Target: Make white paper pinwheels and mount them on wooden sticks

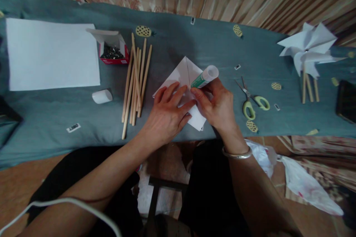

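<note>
A folded white paper lies at the middle of the table, one corner pointing away from me. My left hand rests on it with fingers spread, holding nothing. In my right hand is a glue stick with a green label, its lower end down at the centre of the paper. My fingers hide that tip, so contact cannot be made out. A white glue stick cap lies on its side to the left. Scissors with light green handles lie partly spread to the right of my right hand.
Wooden sticks lie in a loose bundle left of the paper. Behind them stands an opened red box of small metal pins, beside white sheets. Paper pinwheels on sticks and a dark phone are at the far right.
</note>
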The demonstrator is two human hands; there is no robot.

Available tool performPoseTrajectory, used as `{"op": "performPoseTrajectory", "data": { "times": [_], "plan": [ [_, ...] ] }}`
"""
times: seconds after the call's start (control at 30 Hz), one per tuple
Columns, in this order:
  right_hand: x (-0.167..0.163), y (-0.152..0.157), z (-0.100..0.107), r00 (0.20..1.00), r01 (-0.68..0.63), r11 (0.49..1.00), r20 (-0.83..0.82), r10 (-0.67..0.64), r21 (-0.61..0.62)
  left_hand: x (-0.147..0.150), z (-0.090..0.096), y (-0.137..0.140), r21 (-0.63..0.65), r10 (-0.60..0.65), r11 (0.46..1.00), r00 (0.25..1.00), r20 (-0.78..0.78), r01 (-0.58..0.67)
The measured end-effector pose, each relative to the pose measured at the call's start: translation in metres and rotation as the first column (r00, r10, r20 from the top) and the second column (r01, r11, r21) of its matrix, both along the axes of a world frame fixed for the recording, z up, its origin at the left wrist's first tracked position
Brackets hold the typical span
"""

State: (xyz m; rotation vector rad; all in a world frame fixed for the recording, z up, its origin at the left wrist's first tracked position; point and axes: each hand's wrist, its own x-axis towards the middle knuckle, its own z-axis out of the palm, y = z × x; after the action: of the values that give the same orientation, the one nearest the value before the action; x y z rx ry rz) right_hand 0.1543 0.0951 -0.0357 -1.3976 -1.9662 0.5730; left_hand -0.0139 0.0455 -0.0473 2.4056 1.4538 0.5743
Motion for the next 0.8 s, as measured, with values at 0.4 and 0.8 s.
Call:
{"op": "performPoseTrajectory", "data": {
  "times": [0.4,0.8],
  "plan": [
    [-0.0026,0.0004,0.0017,1.0,0.002,0.999,0.008,-0.002,-0.049,0.0002,0.003,0.0,-0.025,0.006,1.0,1.0,0.007,-0.006],
    [-0.0042,-0.0025,0.0031,1.0,-0.006,0.998,0.026,0.008,-0.067,0.0,0.003,0.0,-0.022,0.0,1.0,1.0,0.029,0.001]
  ]
}}
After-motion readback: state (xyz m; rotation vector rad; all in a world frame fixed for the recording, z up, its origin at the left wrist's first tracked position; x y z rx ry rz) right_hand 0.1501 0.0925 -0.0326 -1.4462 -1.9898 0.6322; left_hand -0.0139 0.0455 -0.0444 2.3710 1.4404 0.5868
